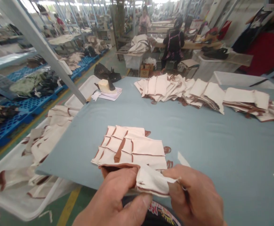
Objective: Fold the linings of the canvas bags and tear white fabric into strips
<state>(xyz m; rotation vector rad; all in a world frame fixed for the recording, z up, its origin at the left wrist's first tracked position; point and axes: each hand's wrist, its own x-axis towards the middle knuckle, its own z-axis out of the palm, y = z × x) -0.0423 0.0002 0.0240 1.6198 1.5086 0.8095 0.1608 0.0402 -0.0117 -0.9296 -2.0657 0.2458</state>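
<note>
Both of my hands grip one cream cloth piece [152, 181] with brown trim at the near edge of the grey-blue table [198, 141]. My left hand [114, 197] pinches its left side, fingers closed. My right hand [194, 196] clamps its right end. Just beyond lies a fanned, overlapping stack of similar cream pieces [131, 146].
A long row of cream pieces [205, 92] lies across the far side of the table. A white tray [16, 185] with more pieces stands low at the left, behind a slanting metal post [49, 59]. People work at benches [173, 42] further back. Blue pallets [30, 103] line the left.
</note>
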